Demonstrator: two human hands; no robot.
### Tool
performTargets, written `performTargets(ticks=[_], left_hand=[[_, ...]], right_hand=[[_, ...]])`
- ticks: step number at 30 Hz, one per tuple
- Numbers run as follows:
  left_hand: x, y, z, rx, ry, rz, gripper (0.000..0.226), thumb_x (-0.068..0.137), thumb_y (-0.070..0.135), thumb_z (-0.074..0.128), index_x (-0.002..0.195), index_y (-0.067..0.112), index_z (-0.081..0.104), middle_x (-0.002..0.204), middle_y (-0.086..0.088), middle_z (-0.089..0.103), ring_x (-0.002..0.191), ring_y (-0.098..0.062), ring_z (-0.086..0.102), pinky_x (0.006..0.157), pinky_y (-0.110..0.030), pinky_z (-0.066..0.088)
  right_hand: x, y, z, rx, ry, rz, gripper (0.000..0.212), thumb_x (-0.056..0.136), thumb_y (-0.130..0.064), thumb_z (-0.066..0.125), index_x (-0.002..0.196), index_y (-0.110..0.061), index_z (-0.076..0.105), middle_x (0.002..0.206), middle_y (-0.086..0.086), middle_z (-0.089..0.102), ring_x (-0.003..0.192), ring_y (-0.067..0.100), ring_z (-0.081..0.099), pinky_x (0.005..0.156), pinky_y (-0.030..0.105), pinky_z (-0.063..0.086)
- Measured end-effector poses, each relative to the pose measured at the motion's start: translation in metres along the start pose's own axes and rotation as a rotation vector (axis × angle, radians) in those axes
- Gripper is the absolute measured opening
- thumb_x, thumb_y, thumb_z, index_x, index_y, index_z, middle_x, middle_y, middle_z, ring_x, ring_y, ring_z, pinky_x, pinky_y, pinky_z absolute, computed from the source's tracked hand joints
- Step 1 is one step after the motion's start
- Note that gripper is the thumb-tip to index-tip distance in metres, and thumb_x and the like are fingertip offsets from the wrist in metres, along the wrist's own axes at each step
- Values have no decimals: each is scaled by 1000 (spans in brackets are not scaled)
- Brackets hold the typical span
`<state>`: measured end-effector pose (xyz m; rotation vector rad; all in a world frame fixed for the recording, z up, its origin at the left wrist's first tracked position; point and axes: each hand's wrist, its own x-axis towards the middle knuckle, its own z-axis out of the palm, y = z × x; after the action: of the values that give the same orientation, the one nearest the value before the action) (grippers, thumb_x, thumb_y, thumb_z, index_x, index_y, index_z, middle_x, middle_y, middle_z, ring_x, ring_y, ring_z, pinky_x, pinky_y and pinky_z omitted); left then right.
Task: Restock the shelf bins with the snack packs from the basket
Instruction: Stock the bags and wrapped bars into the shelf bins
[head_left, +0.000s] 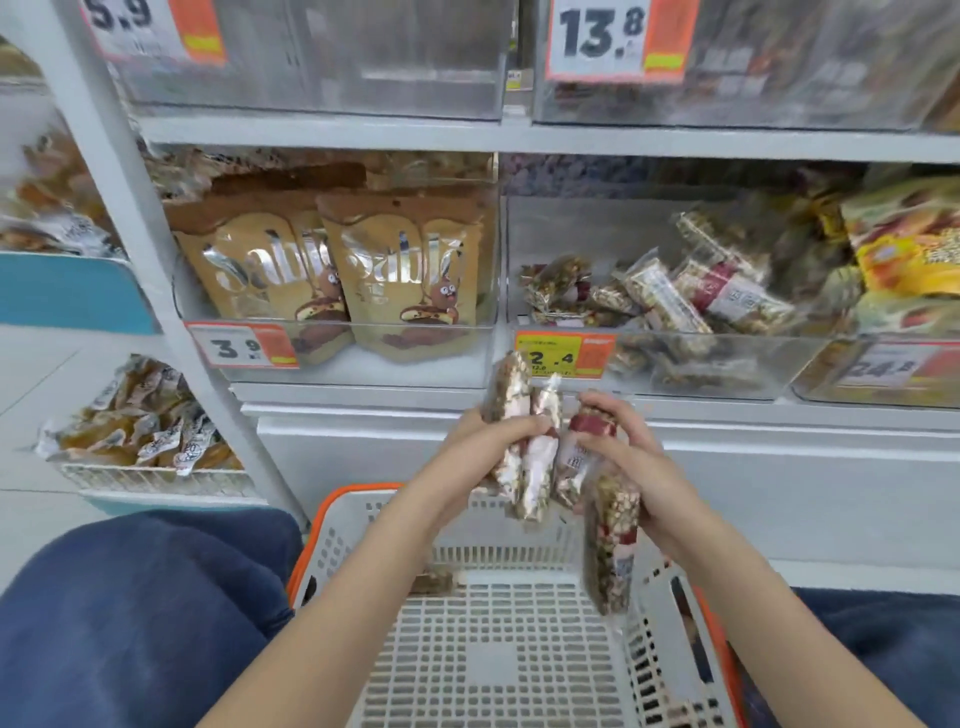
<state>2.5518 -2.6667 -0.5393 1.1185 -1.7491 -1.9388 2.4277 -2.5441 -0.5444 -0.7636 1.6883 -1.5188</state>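
Above the grey basket (498, 654) with an orange rim, both hands hold clear-wrapped nut-bar snack packs. My left hand (483, 452) grips two upright snack packs (524, 447) side by side. My right hand (631, 457) holds a snack pack with a dark red label (582, 457) against them, and a longer snack pack (610, 551) hangs down from its palm. One small pack (431, 582) lies in the basket's far left corner. The clear shelf bin (717, 364) right above the hands, tagged 2.4, holds several of the same packs.
To the left of that bin a clear bin (332, 353) tagged 3.9 holds brown biscuit pouches. A bin with yellow bags (904, 244) stands at the right. A wire rack of wrapped snacks (145, 441) sits low on the left. My knees in blue flank the basket.
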Motion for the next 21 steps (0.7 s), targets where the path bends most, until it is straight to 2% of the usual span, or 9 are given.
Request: performTargets(ticks=[3, 5, 6, 9, 11, 13, 16, 18, 21], left_hand=[[3, 59, 15, -3, -15, 139, 21, 76, 26, 76, 91, 25, 61, 87, 7, 71, 86, -14, 67, 75, -26, 54], [10, 92, 20, 11, 47, 193, 25, 77, 28, 75, 96, 24, 59, 85, 8, 67, 77, -9, 63, 57, -17, 50], [16, 104, 21, 8, 89, 192, 35, 75, 31, 75, 104, 20, 60, 90, 4, 68, 77, -11, 63, 54, -18, 47], [39, 126, 23, 4, 162, 136, 63, 67, 37, 76, 118, 7, 53, 112, -9, 64, 88, -21, 60, 67, -28, 46], [56, 133, 30, 58, 150, 110, 59, 73, 36, 75, 111, 8, 40, 106, -4, 57, 91, -21, 54, 72, -32, 43], [69, 139, 43, 103, 133, 106, 61, 79, 35, 72, 124, 14, 37, 102, 1, 45, 92, -20, 47, 76, -32, 39], [90, 145, 58, 116, 178, 61, 68, 80, 37, 72, 132, 8, 38, 119, -7, 50, 98, -23, 48, 78, -31, 37], [103, 148, 63, 103, 208, 5, 71, 81, 36, 71, 136, 6, 38, 128, -10, 50, 109, -26, 50, 78, -30, 37], [123, 146, 64, 195, 254, 11, 74, 84, 39, 67, 139, 3, 33, 128, -10, 49, 103, -25, 49, 79, -31, 40]], right_hand=[[4, -52, -29, 91, 65, -119, 34, 89, -15, 62, 114, -38, 61, 125, -6, 53, 97, 24, 63, 81, 54, 54], [10, -85, -54, 169, 156, -183, 34, 89, -16, 62, 119, -33, 57, 117, 0, 53, 87, 20, 61, 72, 43, 56], [17, -99, -67, 212, 232, -195, 34, 90, -17, 61, 121, -31, 54, 114, 1, 52, 84, 18, 59, 67, 36, 55], [48, -121, -108, 396, 486, -194, 23, 93, -17, 56, 113, -28, 50, 102, -1, 54, 76, 12, 55, 51, 21, 49], [71, -126, -123, 460, 563, -173, 9, 95, -18, 51, 102, -23, 51, 89, -1, 54, 70, 12, 54, 46, 18, 47], [97, -126, -128, 557, 605, -136, 13, 95, -19, 53, 109, -19, 51, 92, 2, 55, 75, 16, 57, 55, 26, 54], [132, -125, -123, 602, 643, -114, 29, 93, -22, 60, 117, -23, 45, 109, 8, 56, 88, 22, 60, 79, 45, 55], [154, -122, -116, 511, 716, -138, 31, 90, -18, 63, 112, -26, 43, 121, 13, 55, 91, 23, 60, 85, 44, 54], [179, -120, -109, 256, 861, -150, 39, 89, -15, 62, 122, -25, 43, 128, 12, 54, 104, 27, 57, 93, 40, 50]])
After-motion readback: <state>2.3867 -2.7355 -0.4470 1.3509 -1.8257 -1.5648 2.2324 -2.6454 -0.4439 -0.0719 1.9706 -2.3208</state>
